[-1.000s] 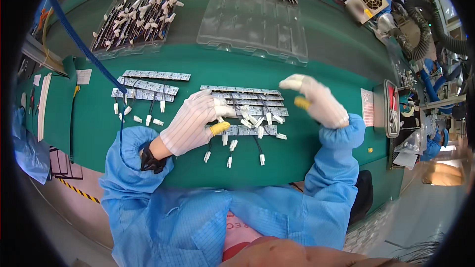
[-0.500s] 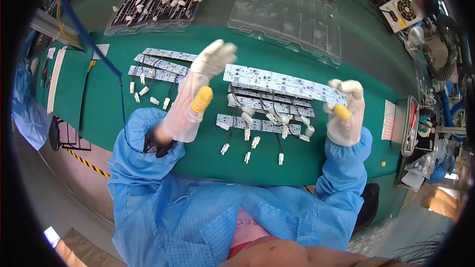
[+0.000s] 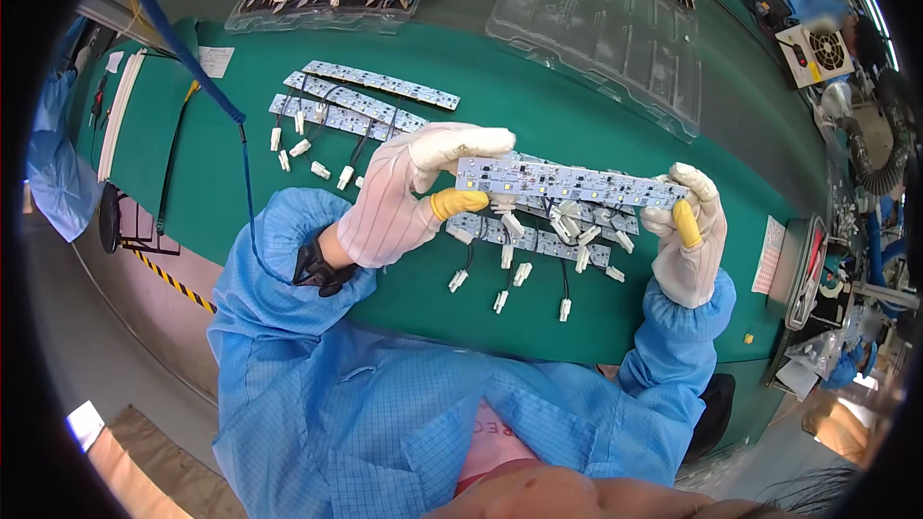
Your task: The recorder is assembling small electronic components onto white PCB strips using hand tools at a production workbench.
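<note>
- You have the circuit-board strip raised over the row of similar strips, roughly level, its component face turned up toward you.
- Your right hand is closed in a pinch at the strip's right end, yellow-covered thumb in front, fingers curled behind.
- Your left hand is partly open around the left end, fingers along the top edge and thumb at the bottom edge; whether it truly grips there is hard to tell.
- Expect the strip to be light and fairly stiff, though its long, narrow shape would probably flex if lifted from one end alone.
- Its small mounted parts look fragile, so take hold by the short ends or long edges and keep pressure off the face.
- Smooth board may slide a little against your gloves; a light two-ended hold should suit it.
- Mind the white connectors and dark leads below, which could snag.
</note>
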Demonstrator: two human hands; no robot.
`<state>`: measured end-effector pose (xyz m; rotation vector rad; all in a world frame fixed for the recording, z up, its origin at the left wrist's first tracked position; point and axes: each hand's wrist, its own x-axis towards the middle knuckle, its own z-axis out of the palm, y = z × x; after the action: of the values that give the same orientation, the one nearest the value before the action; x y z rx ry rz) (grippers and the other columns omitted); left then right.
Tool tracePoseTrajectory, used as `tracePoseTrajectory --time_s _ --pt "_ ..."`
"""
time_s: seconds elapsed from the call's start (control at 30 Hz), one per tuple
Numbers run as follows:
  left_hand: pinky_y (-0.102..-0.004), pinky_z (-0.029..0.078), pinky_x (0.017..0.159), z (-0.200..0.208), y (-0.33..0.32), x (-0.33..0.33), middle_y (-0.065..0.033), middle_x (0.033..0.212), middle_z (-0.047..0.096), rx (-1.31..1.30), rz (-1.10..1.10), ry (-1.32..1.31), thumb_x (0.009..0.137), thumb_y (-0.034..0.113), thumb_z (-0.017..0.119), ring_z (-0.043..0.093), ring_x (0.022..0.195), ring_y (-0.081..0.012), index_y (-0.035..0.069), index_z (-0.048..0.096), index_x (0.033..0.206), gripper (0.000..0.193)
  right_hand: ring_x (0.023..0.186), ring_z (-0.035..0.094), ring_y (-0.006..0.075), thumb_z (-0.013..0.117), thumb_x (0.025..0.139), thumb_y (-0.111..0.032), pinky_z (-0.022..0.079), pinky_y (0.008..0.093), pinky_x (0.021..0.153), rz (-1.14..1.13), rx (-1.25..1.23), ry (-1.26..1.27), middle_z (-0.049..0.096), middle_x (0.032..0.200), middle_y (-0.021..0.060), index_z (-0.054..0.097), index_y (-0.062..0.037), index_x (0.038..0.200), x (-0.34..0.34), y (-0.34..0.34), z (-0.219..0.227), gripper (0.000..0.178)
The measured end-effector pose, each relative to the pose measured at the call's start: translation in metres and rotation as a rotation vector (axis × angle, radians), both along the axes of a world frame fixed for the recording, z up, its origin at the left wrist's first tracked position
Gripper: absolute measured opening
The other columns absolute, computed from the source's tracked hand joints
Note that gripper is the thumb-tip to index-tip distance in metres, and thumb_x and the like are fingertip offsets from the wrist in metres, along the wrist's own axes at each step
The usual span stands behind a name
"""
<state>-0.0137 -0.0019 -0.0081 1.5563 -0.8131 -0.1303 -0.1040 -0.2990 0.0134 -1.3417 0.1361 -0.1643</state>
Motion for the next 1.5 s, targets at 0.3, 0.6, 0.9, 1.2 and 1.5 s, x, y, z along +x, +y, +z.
tracePoseTrajectory --time_s 0.3,0.6,0.9,1.2,1.5 --pt "-0.0251 0.051 0.078 0.001 0.000 -0.003 -0.0101 0.112 0.062 -0.059 0.084 0.113 0.078 0.024 0.072 0.063 0.088 -0.0152 0.001 0.062 0.113 0.043 0.049 0.053 0.0068 0.065 0.088 -0.025 0.036 0.0153 0.045 0.026 -0.143 0.002 0.064 0.072 0.0065 0.049 0.0027 0.118 -0.003 -0.004 0.002 0.043" --pt "-0.0274 0.048 0.081 0.001 0.004 0.003 -0.0124 0.098 0.067 -0.147 0.017 0.266 0.082 0.038 0.068 0.064 0.085 -0.0124 -0.005 0.052 0.122 0.061 0.046 0.050 0.0050 0.064 0.089 -0.029 0.036 0.0170 0.047 0.100 -0.040 -0.117 0.058 0.062 0.0027 0.052 0.0037 0.115 -0.006 -0.006 -0.004 0.044" --pt "-0.0288 0.051 0.076 -0.005 0.000 0.007 -0.0149 0.100 0.066 -0.184 0.049 0.133 0.086 0.033 0.066 0.063 0.081 -0.0172 -0.006 0.052 0.122 0.055 0.050 0.049 0.0031 0.068 0.085 -0.019 0.036 0.0156 0.049 0.066 -0.155 -0.048 0.059 0.073 0.0031 0.053 0.0008 0.112 -0.015 -0.002 0.014 0.036" --pt "-0.0272 0.051 0.076 -0.007 -0.003 0.009 -0.0146 0.102 0.065 -0.118 0.138 0.136 0.086 0.041 0.065 0.063 0.082 -0.0157 -0.004 0.052 0.123 0.060 0.048 0.050 0.0067 0.063 0.084 -0.007 0.037 0.0183 0.042 0.109 -0.164 -0.044 0.063 0.086 0.0097 0.054 0.0012 0.113 -0.018 -0.004 0.015 0.031" --pt "-0.0255 0.048 0.080 -0.008 -0.003 0.015 -0.0082 0.099 0.066 0.135 0.263 0.080 0.093 0.046 0.052 0.063 0.082 -0.0123 0.000 0.057 0.120 0.054 0.045 0.052 0.0056 0.068 0.083 -0.031 0.048 0.0193 0.059 0.192 -0.096 -0.020 0.063 0.079 0.0090 0.050 0.0065 0.116 -0.014 -0.003 0.020 0.053"
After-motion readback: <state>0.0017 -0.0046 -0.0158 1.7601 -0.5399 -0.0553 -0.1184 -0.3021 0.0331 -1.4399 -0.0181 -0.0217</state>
